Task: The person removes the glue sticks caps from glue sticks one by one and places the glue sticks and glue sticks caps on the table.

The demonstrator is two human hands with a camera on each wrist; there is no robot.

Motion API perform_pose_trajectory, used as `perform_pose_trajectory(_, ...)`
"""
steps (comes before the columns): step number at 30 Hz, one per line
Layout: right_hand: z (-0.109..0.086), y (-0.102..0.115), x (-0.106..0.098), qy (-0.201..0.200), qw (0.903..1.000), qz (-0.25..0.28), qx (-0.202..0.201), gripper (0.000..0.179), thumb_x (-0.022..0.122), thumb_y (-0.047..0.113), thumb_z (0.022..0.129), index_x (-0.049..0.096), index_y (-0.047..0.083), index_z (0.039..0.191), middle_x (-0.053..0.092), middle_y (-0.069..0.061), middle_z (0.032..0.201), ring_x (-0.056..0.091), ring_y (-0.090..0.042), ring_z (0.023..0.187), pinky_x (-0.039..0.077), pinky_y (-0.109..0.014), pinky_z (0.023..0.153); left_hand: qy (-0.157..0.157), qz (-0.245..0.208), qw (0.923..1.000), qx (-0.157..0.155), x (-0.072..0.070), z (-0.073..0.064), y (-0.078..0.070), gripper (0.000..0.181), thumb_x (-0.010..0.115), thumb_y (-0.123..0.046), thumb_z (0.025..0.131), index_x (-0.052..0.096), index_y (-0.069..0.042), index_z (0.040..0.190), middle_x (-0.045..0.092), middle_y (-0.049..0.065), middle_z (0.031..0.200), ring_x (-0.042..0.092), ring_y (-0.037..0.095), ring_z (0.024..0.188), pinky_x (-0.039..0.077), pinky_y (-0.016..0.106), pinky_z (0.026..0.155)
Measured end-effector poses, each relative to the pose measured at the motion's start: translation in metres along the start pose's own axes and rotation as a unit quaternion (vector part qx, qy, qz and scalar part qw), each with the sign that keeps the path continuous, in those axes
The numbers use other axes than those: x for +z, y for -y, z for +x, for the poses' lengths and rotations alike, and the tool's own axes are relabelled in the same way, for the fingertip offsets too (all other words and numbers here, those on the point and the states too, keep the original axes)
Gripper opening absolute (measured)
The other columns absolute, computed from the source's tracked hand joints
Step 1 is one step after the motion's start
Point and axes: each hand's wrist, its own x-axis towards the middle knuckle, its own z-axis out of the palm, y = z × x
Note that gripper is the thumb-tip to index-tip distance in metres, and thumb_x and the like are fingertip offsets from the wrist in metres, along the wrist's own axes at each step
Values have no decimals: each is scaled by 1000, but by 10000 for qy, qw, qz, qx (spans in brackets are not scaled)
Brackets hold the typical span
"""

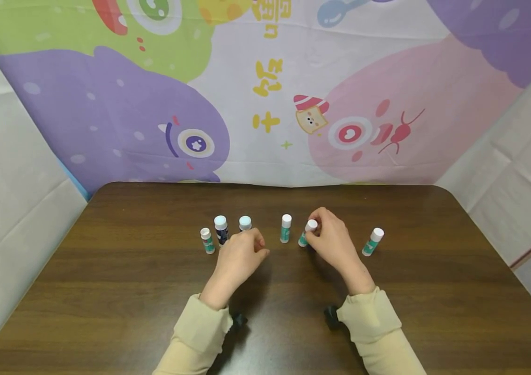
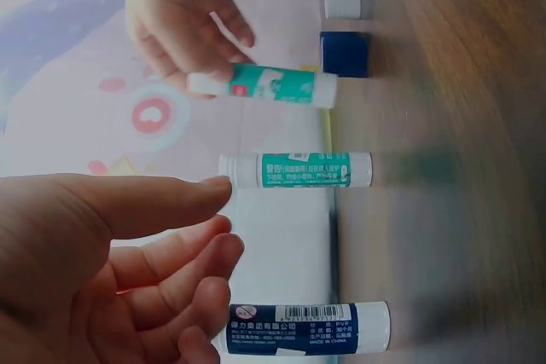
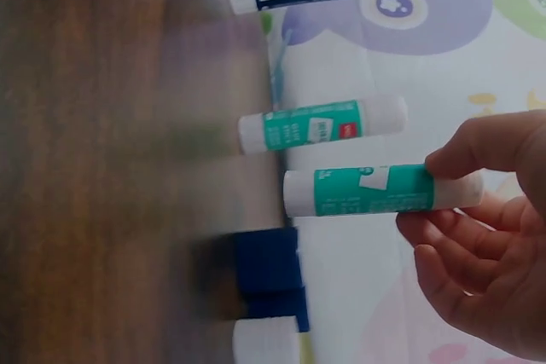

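Note:
My right hand [image 1: 333, 239] pinches a green glue stick [image 3: 374, 190] by its white cap, between thumb and fingertips. The stick stands nearly upright over the wooden table. Just left of it, another green glue stick [image 1: 286, 229] stands on its own. My left hand [image 1: 242, 255] holds nothing; its fingers are loosely bent, thumb apart from them. Those fingers overlap the cap end of a navy glue stick [image 2: 307, 328] in the left wrist view. A second navy glue stick [image 1: 220, 229] and a green one [image 1: 207, 241] stand further left.
To the right stands another green glue stick [image 1: 373, 242]. A dark blue block [image 3: 269, 262] and a short white cylinder [image 3: 266, 340] show in the wrist views, hidden from the head view. A cartoon-printed cloth [image 1: 265, 156] hangs behind the table [image 1: 284, 333].

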Motion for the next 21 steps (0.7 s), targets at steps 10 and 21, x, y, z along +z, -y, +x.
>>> perform_pose_trajectory(10, -5, 11, -5, -70, 9994, 288, -203, 22, 62, 17, 74, 51, 12, 92, 55, -1, 88, 56, -17, 77, 45, -31, 66, -420, -344, 9973, 499, 0, -1, -6, 20, 73, -20, 75, 61, -12, 90, 62, -1, 87, 58, 13, 73, 46, 29, 62)
perform_pose_trajectory(21, -6, 16, -6, 91, 9959, 653, -623, 21, 65, 12, 73, 52, 13, 89, 54, -1, 82, 52, -18, 72, 43, -29, 63, -730, -643, 9905, 976, -2, -2, -14, 25, 73, -16, 76, 61, -12, 98, 61, 1, 95, 60, 16, 89, 48, 31, 73)
